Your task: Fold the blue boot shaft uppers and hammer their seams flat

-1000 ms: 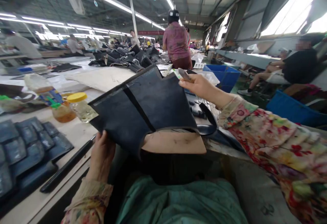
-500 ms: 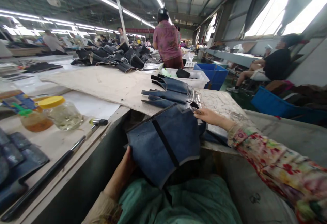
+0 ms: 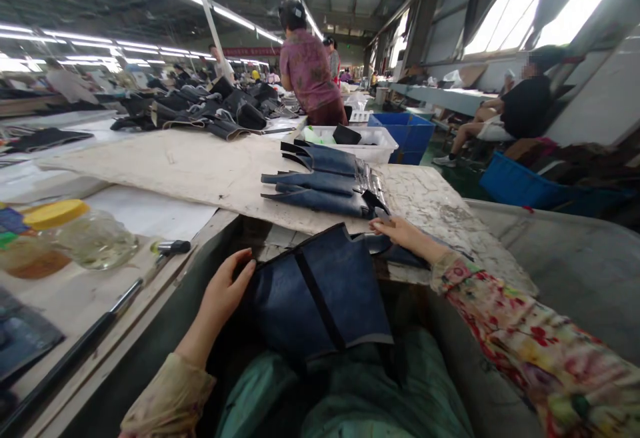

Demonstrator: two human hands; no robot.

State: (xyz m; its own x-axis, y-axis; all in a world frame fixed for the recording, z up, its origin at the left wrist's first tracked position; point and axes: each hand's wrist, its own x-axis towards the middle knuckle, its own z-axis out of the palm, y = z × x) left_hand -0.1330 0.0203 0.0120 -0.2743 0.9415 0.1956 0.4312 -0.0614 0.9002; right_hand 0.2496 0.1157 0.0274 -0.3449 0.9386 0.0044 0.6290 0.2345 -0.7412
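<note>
A dark blue leather piece point(image 3: 325, 291) with a black centre strip lies across my lap, below the workbench edge. My left hand point(image 3: 223, 295) rests against its left edge with the fingers stretched out. My right hand point(image 3: 400, 231) pinches its upper right corner, just in front of a stack of similar blue leather pieces point(image 3: 320, 185) on the bench. A small greyish thing shows at my right fingertips; I cannot make it out.
A beige board point(image 3: 200, 165) covers the bench. A yellow-lidded jar point(image 3: 75, 231), a small hammer point(image 3: 173, 247) and a long black rod point(image 3: 75, 345) lie at left. A white tray point(image 3: 370, 141) and blue bins point(image 3: 410, 131) stand behind. One person stands point(image 3: 307, 71), another sits point(image 3: 520, 105).
The leather piece came down from raised in front of me to my lap. My left hand went from under it to its left edge. The view swung right.
</note>
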